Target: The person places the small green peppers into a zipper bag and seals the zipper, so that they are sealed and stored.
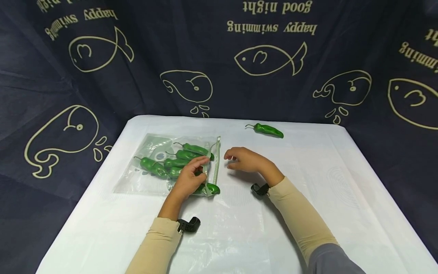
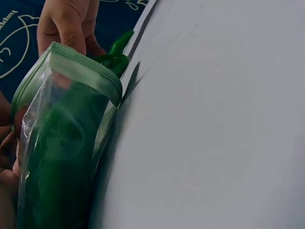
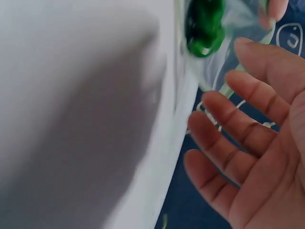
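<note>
A clear zip bag [image 1: 128, 184] lies on the left half of the table with several green chili peppers [image 1: 153, 167] inside. My left hand [image 1: 189, 179] pinches the upper layer near the mouth, holding it raised; in the left wrist view the green zip strip [image 2: 86, 69] bows upward. One pepper's tip [image 1: 214, 188] pokes out at the near corner of the mouth. Just right of the opening, my right hand [image 1: 246, 160] hovers with nothing in it. Its fingers are spread and slightly bent in the right wrist view, near a pepper [image 3: 206, 26] in the bag.
A single green chili pepper [image 1: 268, 130] lies by the table's far edge, beyond my right hand. White sheeting covers the table [image 1: 308, 160]. A dark curtain [image 1: 219, 49] printed with fish and whales hangs behind it.
</note>
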The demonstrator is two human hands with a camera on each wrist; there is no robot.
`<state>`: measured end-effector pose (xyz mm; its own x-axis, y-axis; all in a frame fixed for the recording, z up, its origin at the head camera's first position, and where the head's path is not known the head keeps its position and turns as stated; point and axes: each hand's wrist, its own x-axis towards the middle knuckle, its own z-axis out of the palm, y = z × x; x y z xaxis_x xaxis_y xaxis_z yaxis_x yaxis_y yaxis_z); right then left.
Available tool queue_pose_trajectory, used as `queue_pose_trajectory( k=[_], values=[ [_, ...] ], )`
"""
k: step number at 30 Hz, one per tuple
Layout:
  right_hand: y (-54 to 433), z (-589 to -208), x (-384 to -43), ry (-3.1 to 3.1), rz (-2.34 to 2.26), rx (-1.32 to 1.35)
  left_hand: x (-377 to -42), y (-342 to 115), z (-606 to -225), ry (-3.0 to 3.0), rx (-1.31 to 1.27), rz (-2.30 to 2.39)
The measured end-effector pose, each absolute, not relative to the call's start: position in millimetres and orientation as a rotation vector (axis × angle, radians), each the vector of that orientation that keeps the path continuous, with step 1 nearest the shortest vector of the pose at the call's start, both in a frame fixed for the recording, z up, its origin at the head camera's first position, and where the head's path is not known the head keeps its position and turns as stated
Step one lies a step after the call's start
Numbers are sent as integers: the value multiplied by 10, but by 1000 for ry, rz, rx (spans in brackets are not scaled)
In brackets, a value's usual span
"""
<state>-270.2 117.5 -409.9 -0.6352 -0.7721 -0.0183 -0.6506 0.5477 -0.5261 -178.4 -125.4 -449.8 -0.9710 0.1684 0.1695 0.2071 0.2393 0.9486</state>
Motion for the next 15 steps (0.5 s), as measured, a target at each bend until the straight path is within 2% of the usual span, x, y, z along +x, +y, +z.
queue_pose_trajectory(
  k=[15],
  values=[
    [1596,-4166,-3070,2685,-813,-997,-1782,-1266,-4485,-2470,-362,-1866]
  ],
)
